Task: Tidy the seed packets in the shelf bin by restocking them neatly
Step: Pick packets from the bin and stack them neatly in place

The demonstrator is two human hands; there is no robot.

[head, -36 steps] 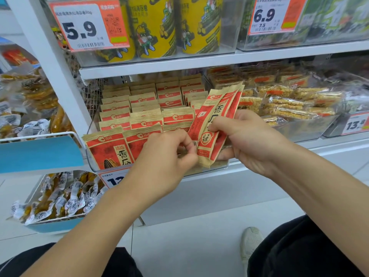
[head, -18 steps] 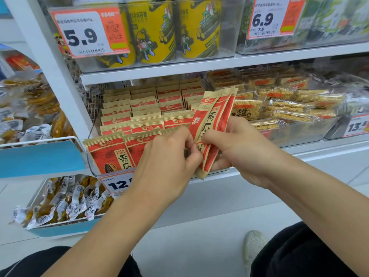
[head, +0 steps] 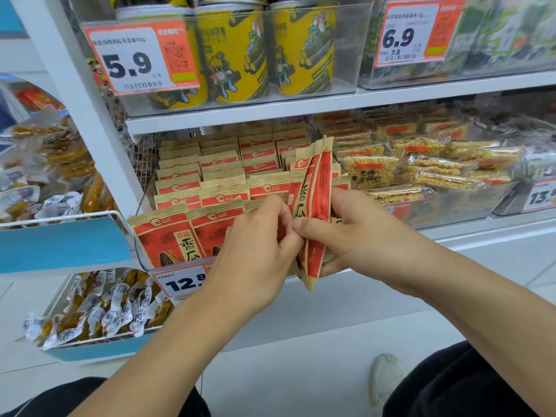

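Note:
A clear shelf bin [head: 141,251] holds rows of red-and-tan seed packets [head: 210,179] standing upright. In front of the bin's right part, my right hand [head: 355,236] grips a small bundle of the same packets [head: 313,188], held upright and turned edge-on. My left hand [head: 255,251] pinches the bundle's left edge, fingertips meeting my right thumb. The bundle's lower end pokes out below both hands. A front-row packet [head: 168,239] shows its full face at the bin's left.
A 12.8 price tag [head: 180,281] hangs on the bin front. Rice-cracker packs [head: 421,167] fill the bin to the right. Yellow tubs [head: 234,52] stand on the shelf above. Blue racks of wrapped snacks [head: 96,311] sit at left. My shoe [head: 386,377] rests on the floor.
Both hands have drawn together on the bundle; the packets turned from tilted right to nearly upright and edge-on. My left fingers now pinch the bundle's edge.

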